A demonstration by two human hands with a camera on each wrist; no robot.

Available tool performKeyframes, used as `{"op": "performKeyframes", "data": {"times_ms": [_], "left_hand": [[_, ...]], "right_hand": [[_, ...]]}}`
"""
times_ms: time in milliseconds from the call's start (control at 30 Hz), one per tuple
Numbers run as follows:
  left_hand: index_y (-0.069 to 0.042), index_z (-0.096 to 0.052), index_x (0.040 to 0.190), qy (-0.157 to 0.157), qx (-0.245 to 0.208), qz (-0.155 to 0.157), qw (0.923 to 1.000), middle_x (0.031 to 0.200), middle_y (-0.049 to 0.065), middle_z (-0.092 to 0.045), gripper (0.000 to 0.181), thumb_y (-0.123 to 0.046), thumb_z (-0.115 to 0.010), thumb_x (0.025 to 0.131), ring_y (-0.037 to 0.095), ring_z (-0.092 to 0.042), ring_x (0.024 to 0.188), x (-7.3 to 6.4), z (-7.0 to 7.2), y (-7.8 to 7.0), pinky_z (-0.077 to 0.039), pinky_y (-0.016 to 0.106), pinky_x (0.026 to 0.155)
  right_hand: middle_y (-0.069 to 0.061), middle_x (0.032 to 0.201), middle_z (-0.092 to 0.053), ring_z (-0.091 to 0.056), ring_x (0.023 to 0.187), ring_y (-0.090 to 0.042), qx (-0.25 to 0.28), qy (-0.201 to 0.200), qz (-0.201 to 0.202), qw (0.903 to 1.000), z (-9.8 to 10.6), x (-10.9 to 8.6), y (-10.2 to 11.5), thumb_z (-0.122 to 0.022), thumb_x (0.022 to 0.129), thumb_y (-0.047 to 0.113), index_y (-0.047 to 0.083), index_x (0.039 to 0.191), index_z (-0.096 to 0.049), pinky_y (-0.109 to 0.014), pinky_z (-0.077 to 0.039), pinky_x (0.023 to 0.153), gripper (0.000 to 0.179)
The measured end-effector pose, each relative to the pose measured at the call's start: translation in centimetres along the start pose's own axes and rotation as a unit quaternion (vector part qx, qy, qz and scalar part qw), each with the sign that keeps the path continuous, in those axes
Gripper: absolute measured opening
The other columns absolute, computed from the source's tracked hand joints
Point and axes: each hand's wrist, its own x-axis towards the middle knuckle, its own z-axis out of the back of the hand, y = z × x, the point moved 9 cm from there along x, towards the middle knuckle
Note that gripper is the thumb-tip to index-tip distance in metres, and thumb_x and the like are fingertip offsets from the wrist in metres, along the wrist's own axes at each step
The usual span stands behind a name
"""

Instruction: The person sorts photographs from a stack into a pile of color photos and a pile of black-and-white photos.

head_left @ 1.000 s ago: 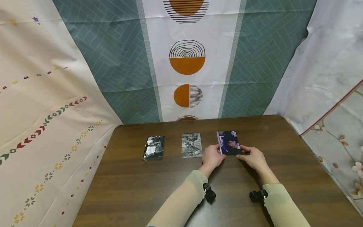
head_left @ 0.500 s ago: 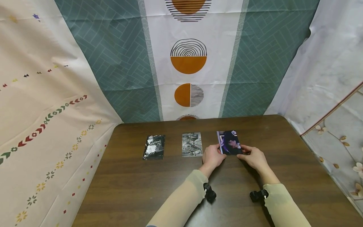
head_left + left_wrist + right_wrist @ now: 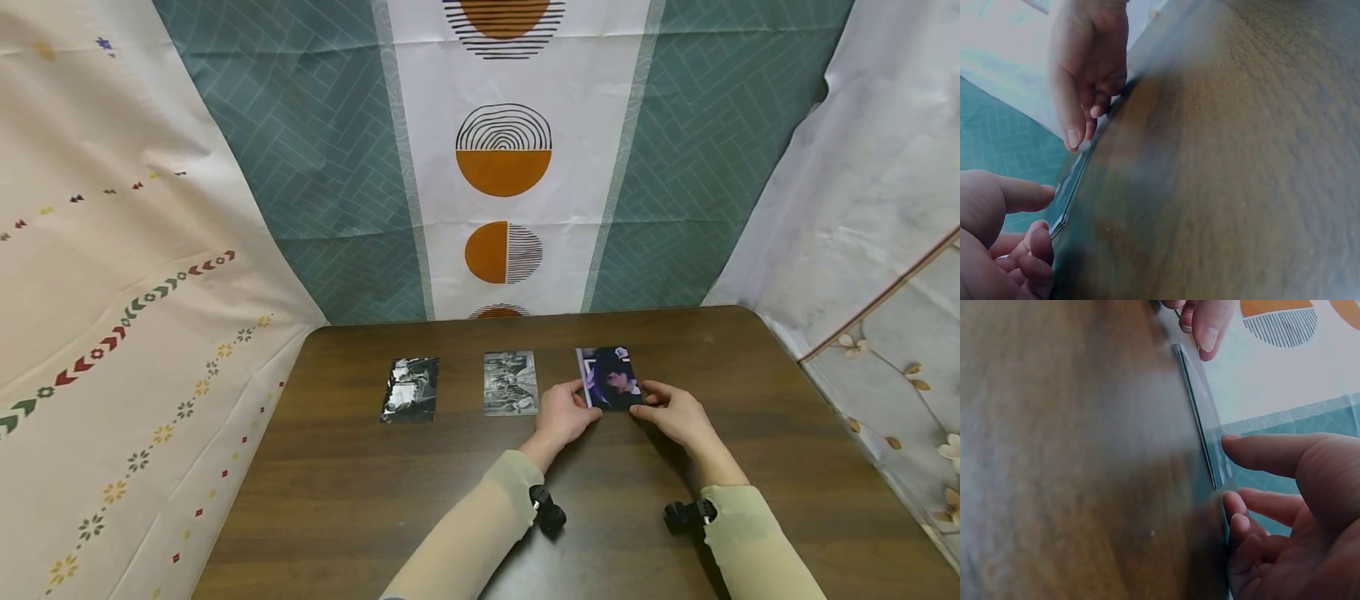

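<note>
A photo card (image 3: pixel 611 378) with a dark and purple portrait lies on the brown table, toward its far side. My left hand (image 3: pixel 563 412) holds its lower left corner between thumb and forefinger. At the lower right corner, my right hand (image 3: pixel 675 416) holds it the same way. Seen edge-on in the right wrist view, the card (image 3: pixel 1196 412) is thin and layered, with a glossy clear surface. The left wrist view shows the thumb and fingers of the left hand (image 3: pixel 1007 215) on either side of the card's corner, with the right hand (image 3: pixel 1088 56) beyond.
To the left lie a black-and-white photo card (image 3: pixel 511 383), close to my left hand, and a glossy dark one (image 3: pixel 410 390) farther over. The wooden table (image 3: pixel 360 500) ends at a patterned cloth (image 3: pixel 502 275) behind, with more cloths hanging at both sides.
The head view has shifted slightly, so the scene sits a little farther right. Both hands stay at the corners of the portrait card, which keeps its place among the cards.
</note>
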Motion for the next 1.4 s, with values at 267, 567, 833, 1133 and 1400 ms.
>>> {"op": "performKeyframes", "data": {"times_ms": [267,567,833,1133,1400], "left_hand": [[-0.001,-0.073,0.133,0.017,-0.11,-0.021,0.9936,0.073,-0.008,-0.06,0.052,-0.011,-0.088,0.084,0.003,-0.053,0.065,-0.6,1.3,0.6,-0.049,0.023,0.073],[0.0,-0.073,0.127,0.008,-0.144,-0.028,0.9891,0.078,-0.005,-0.06,0.042,-0.012,-0.086,0.089,0.006,-0.053,0.068,-1.1,4.7,2.0,-0.049,0.026,0.071],[-0.003,-0.075,0.126,-0.026,-0.16,0.0,0.9868,0.079,-0.003,-0.063,0.04,-0.011,-0.085,0.089,0.008,-0.052,0.063,-1.6,8.4,5.2,-0.045,0.027,0.064],[0.0,-0.072,0.129,-0.075,-0.152,0.034,0.985,0.086,0.003,-0.066,0.043,-0.011,-0.084,0.088,0.013,-0.053,0.066,-2.4,12.5,9.3,-0.045,0.029,0.063],[0.003,-0.069,0.131,-0.077,-0.154,0.067,0.9827,0.085,0.005,-0.065,0.046,-0.014,-0.084,0.091,0.013,-0.059,0.057,-3.0,13.9,11.4,-0.047,0.027,0.054]], "right_hand": [[-0.023,0.122,-0.07,-0.061,0.103,-0.033,0.037,-0.055,0.007,0.9978,0.1,0.1,1.5,-0.077,0.099,0.028,-0.005,0.148,-0.058,-0.041,-0.047,0.085,0.062],[-0.02,0.119,-0.072,-0.061,0.098,-0.029,0.061,-0.057,0.03,0.9961,-2.3,0.6,5.3,-0.076,0.101,0.023,-0.001,0.144,-0.063,-0.038,-0.047,0.08,0.051],[-0.019,0.12,-0.071,-0.066,0.104,-0.031,0.105,-0.019,0.033,0.9938,-6.2,1.3,7.9,-0.077,0.1,0.021,0.0,0.143,-0.063,-0.031,-0.053,0.079,0.05],[-0.015,0.115,-0.073,-0.067,0.104,-0.031,0.097,-0.007,0.038,0.9946,-9.5,1.9,10.7,-0.078,0.097,0.02,-0.001,0.137,-0.067,-0.045,-0.055,0.088,0.046],[-0.015,0.111,-0.074,-0.069,0.106,-0.034,0.079,-0.019,0.038,0.9959,-11.7,2.1,12.1,-0.08,0.094,0.018,-0.004,0.13,-0.07,-0.053,-0.052,0.098,0.044]]}}
